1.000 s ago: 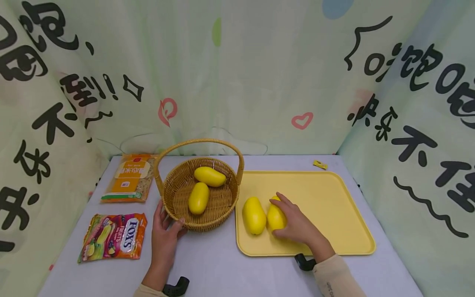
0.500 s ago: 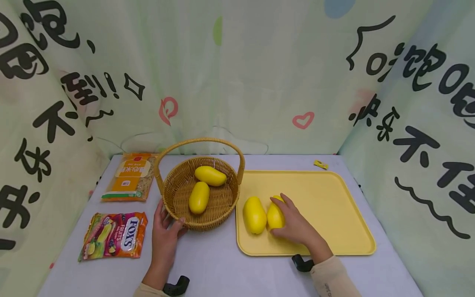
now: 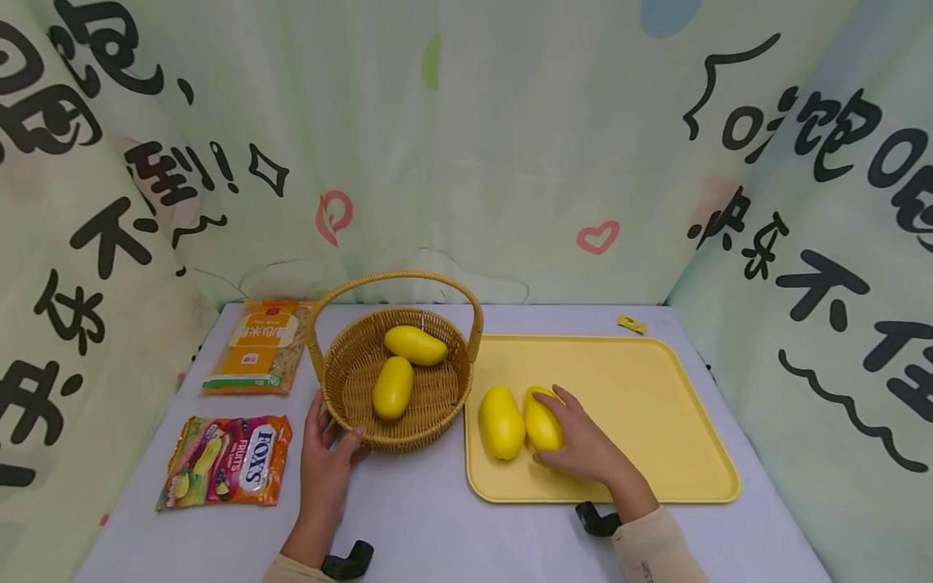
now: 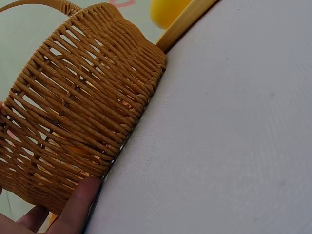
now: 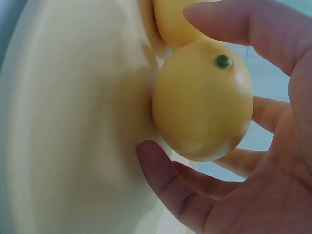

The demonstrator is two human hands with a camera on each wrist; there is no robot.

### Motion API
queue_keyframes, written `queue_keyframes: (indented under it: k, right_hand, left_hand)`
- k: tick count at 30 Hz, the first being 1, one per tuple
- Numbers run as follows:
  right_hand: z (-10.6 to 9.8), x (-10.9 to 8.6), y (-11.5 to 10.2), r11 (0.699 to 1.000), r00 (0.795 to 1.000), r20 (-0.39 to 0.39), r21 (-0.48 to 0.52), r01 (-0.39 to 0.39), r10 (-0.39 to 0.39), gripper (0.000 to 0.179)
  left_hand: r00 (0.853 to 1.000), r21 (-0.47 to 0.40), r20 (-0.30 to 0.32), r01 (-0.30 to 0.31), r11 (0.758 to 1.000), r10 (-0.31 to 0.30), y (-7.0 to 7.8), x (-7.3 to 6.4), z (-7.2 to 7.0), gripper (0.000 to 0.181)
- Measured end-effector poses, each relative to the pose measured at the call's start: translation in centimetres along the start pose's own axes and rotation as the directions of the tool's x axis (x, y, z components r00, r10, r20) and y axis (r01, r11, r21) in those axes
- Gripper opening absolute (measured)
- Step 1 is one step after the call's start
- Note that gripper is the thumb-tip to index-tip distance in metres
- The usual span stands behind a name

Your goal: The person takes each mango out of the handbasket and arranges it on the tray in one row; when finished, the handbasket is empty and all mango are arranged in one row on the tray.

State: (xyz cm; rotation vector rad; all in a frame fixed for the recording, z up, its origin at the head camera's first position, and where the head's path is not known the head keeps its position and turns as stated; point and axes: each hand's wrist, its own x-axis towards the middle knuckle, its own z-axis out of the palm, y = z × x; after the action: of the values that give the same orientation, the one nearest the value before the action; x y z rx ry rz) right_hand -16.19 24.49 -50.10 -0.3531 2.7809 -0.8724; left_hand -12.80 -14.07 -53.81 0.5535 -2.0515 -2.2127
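A brown wicker basket [image 3: 397, 437] with a tall looped handle stands left of centre, two yellow mangoes [image 3: 415, 346] inside. My left hand [image 3: 326, 461] holds its near left side; in the left wrist view a fingertip [image 4: 85, 190] rests against the lower weave. On the yellow tray [image 3: 634, 405] lie two more mangoes side by side. Over the right-hand mango [image 5: 202, 102], my right hand [image 3: 579, 441] is spread loosely, with visible gaps between digits and fruit in the right wrist view. The other mango [image 3: 501, 423] lies just left of it.
An orange food packet [image 3: 258, 348] lies at the back left, beside the basket. In front of it is a colourful Fox's candy bag [image 3: 226, 461]. Behind the tray sits a small yellow wrapper [image 3: 632, 325]. Printed curtains [image 3: 466, 162] enclose the table.
Beneath my right hand the mango has tilted slightly, and more of its far end shows. My left hand has stayed at the basket; the head view has shifted a little.
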Motion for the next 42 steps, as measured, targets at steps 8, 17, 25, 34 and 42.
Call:
queue_keyframes:
  k: [8, 17, 25, 34, 42]
  right_hand:
    - [0.3, -0.7, -0.2, 0.999, 0.999, -0.021, 0.011, -0.031, 0.031, 0.093]
    - [0.3, -2.5, 0.1, 0.999, 0.992, -0.120, 0.042, -0.022, 0.027, 0.094]
    - [-0.3, -4.7, -0.8, 0.971, 0.965, -0.205, 0.207, -0.122, 0.165, 0.089]
    - [-1.0, -5.5, -4.0, 0.875, 0.957, -0.250, 0.484, -0.008, 0.147, 0.073]
    - [-1.5, -2.9, -7.7, 0.863, 0.981, -0.188, 0.489, 0.127, -0.038, 0.075]
  left_hand:
    - [1.000, 0.010, 0.001, 0.010, 1.000, -0.010, 0.1, 0.2, 0.1, 0.096]
    - [1.000, 0.000, 0.006, 0.013, 1.000, -0.013, 0.0, 0.2, 0.1, 0.096]
    - [1.000, 0.006, 0.011, 0.025, 1.000, -0.025, 0.0, 0.2, 0.0, 0.096]
    - [1.000, -0.004, 0.015, 0.027, 1.000, -0.027, 0.0, 0.0, -0.2, 0.095]
    - [1.000, -0.022, 0.021, 0.022, 1.000, -0.022, 0.2, 0.0, -0.1, 0.095]
